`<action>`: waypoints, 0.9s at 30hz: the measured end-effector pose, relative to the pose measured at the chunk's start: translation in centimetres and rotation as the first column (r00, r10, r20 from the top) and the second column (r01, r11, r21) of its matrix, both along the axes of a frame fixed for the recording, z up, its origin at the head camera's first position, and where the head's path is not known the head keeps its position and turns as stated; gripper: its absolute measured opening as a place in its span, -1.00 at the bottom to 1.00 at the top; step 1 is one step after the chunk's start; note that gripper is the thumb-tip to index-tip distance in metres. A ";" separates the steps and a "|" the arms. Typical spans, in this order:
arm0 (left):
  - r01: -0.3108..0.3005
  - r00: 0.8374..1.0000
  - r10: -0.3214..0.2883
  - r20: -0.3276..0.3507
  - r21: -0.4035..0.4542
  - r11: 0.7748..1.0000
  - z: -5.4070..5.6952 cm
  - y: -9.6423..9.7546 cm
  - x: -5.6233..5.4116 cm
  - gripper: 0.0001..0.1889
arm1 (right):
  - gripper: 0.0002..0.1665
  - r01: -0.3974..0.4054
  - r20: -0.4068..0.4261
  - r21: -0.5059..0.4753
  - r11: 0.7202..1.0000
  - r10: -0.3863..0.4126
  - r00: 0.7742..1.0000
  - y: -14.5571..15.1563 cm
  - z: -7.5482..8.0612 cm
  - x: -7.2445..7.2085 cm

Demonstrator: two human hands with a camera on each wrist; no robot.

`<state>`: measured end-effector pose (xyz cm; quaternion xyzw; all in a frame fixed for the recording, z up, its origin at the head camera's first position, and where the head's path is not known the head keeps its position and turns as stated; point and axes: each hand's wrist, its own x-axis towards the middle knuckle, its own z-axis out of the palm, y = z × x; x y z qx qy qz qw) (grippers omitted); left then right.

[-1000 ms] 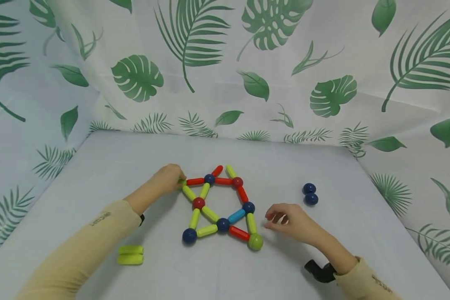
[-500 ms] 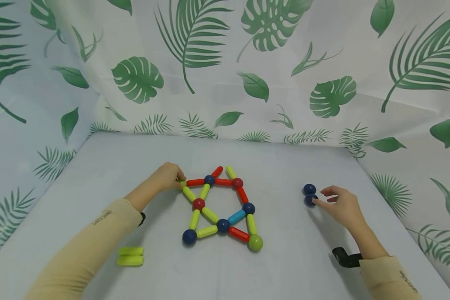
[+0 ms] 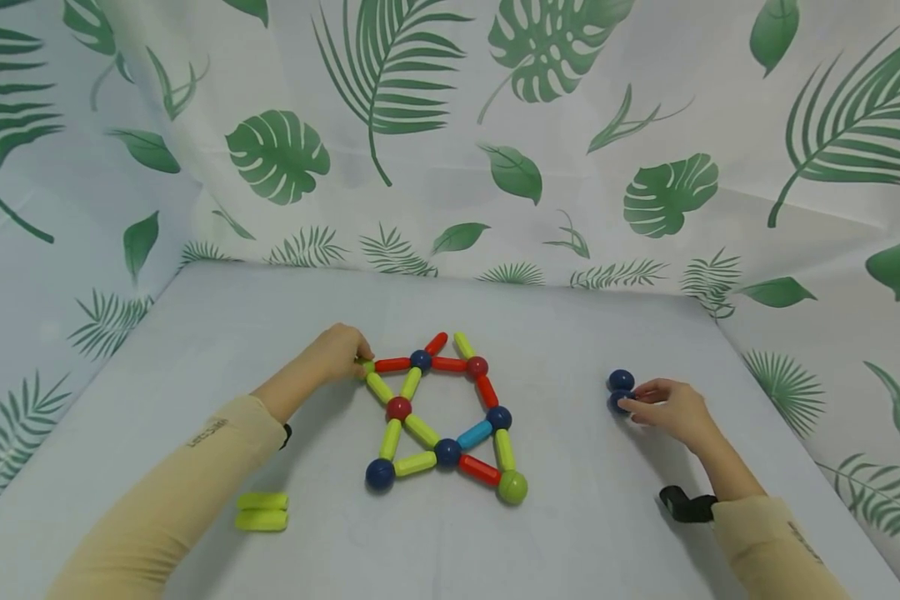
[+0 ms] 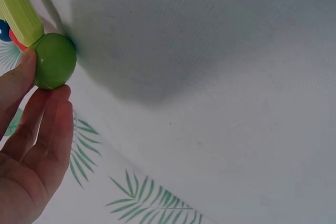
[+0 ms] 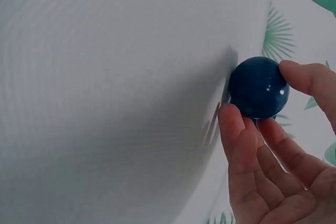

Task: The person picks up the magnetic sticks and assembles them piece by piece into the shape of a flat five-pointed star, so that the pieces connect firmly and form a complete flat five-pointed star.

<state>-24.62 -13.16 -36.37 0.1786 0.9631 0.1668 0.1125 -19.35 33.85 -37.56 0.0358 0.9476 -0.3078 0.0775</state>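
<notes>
My left hand [image 3: 339, 353] pinches a green ball [image 4: 55, 61] at the left corner of a flat frame built from coloured rods and balls. In the left wrist view a yellow-green rod [image 4: 20, 11] runs from that ball. On the right, my right hand [image 3: 675, 412] pinches a dark blue ball [image 5: 259, 87] between thumb and fingers. Just behind it sits a second dark blue ball [image 3: 621, 380]. The frame includes red balls, such as one red ball [image 3: 399, 408], a blue rod [image 3: 475, 436], and a larger green ball [image 3: 513, 487] at its near right corner.
Two loose yellow-green rods [image 3: 262, 511] lie side by side near the left forearm. One red rod [image 3: 437, 342] and one yellow-green rod [image 3: 462, 345] stick out of the frame's far side. A leaf-printed cloth [image 3: 435, 192] rises behind the white table [image 3: 555, 542].
My right hand has moved from beside the frame to the two blue balls on the right and now grips the nearer one. The left hand stays at the green ball.
</notes>
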 end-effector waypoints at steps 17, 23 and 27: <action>-0.014 1.000 0.014 0.004 0.006 1.000 -0.2 0.1 0.2 -0.75 | -0.61 -0.204 -0.096 0.009 0.979 0.204 0.974 -9.4 1.6 -4.4; -0.019 1.000 0.019 -0.008 0.008 1.000 -0.1 0.1 0.3 -0.76 | -0.62 -0.252 -0.111 -0.038 0.967 0.246 0.963 -14.3 2.2 -8.0; -0.031 1.000 0.031 0.000 0.013 0.999 -0.1 0.1 0.3 -0.75 | -0.63 -0.257 -0.104 -0.035 0.966 0.252 0.962 -17.2 2.4 -10.2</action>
